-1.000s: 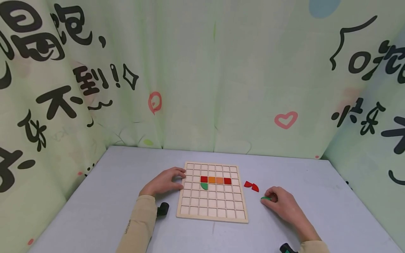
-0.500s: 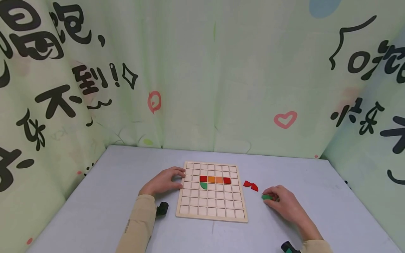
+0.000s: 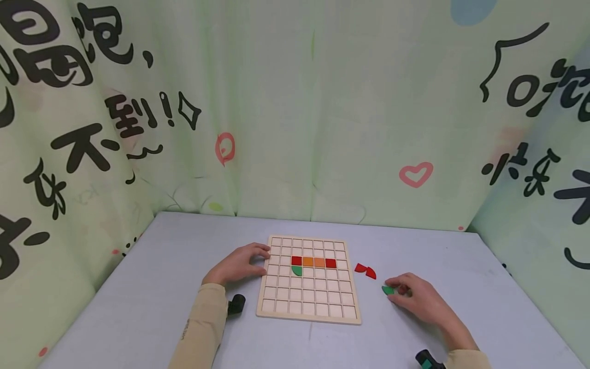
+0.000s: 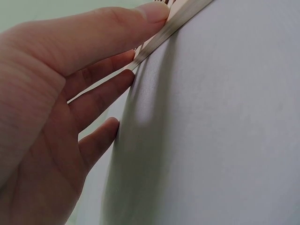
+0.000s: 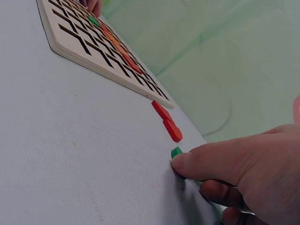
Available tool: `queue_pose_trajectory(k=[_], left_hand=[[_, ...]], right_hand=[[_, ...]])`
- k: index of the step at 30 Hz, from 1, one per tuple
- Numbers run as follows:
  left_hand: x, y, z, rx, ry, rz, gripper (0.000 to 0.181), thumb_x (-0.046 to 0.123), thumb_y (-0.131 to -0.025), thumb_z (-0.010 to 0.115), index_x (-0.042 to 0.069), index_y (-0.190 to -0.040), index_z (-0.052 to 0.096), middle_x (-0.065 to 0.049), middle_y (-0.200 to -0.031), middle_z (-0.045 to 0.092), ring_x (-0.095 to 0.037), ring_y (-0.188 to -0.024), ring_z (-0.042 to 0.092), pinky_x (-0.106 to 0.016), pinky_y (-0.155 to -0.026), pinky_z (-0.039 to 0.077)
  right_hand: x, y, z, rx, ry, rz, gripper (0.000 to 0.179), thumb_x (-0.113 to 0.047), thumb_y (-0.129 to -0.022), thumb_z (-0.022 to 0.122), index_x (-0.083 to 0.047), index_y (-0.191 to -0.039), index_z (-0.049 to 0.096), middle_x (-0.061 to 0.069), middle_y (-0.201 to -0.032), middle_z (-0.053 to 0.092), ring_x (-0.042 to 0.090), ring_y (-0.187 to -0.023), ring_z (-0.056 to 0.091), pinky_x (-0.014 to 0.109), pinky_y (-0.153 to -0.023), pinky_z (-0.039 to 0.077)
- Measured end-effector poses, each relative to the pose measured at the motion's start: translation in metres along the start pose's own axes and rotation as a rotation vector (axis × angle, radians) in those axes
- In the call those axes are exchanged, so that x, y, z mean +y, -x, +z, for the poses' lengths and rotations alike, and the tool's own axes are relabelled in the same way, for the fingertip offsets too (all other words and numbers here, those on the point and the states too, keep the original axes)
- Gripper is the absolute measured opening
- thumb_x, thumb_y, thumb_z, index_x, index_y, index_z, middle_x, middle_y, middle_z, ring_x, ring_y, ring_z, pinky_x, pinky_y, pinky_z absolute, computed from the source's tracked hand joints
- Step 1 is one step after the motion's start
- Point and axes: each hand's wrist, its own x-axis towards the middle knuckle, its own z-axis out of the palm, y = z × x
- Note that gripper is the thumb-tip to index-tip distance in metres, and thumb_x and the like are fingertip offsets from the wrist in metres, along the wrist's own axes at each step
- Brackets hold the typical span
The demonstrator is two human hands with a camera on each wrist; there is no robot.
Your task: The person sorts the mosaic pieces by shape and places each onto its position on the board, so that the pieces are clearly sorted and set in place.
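Right hand [image 3: 423,300] now sits slightly farther right; its green quarter-circle piece [image 3: 386,290] is turned, showing more face than a second ago.

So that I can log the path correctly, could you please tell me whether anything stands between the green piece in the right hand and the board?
Nothing visible blocks a straight leftward path from the green piece in the right hand to the board; two red pieces lie beside that path on its far side.
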Motion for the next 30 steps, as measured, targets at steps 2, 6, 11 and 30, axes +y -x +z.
queue_pose_trajectory(k=[2, 6, 11, 30], left_hand=[[0.0000, 0.0004, 0.0001, 0.000, 0.002, -0.004, 0.033, 0.012, -0.082, 0.078, 0.008, -0.113, 0.069, -0.004, -0.138, 0.054, -0.028, -0.135, 0.042, -0.044, -0.113, 0.035], [-0.0006, 0.0007, 0.0010, 0.002, 0.000, -0.008, 0.032, 0.012, -0.082, 0.078, 0.008, -0.113, 0.069, -0.004, -0.138, 0.054, -0.028, -0.135, 0.042, -0.044, -0.113, 0.035], [-0.0007, 0.0002, 0.0019, 0.009, 0.010, -0.023, 0.032, 0.012, -0.082, 0.079, 0.009, -0.113, 0.069, -0.002, -0.139, 0.054, -0.026, -0.135, 0.042, -0.043, -0.113, 0.035], [0.0015, 0.0010, -0.0006, 0.003, 0.006, -0.011, 0.033, 0.012, -0.082, 0.078, 0.008, -0.113, 0.069, -0.003, -0.139, 0.053, -0.028, -0.135, 0.042, -0.044, -0.112, 0.035]], right_hand=[[0.0011, 0.0003, 0.0000, -0.003, -0.004, -0.003, 0.029, -0.014, -0.083, 0.077, -0.008, -0.111, 0.071, 0.001, -0.098, 0.062, 0.017, -0.084, 0.052, 0.030, -0.071, 0.051], [0.0011, -0.0004, 0.0024, 0.013, -0.011, 0.010, 0.030, -0.013, -0.083, 0.078, -0.008, -0.111, 0.072, 0.000, -0.098, 0.062, 0.016, -0.084, 0.052, 0.027, -0.069, 0.050], [0.0017, -0.0017, 0.0035, 0.036, -0.009, 0.006, 0.035, -0.014, -0.082, 0.079, -0.005, -0.115, 0.070, 0.001, -0.098, 0.062, 0.016, -0.084, 0.051, 0.027, -0.067, 0.049], [0.0044, -0.0025, 0.0077, 0.073, -0.011, -0.023, 0.032, -0.010, -0.082, 0.078, -0.007, -0.113, 0.071, 0.001, -0.101, 0.063, 0.015, -0.083, 0.052, 0.026, -0.067, 0.048]])
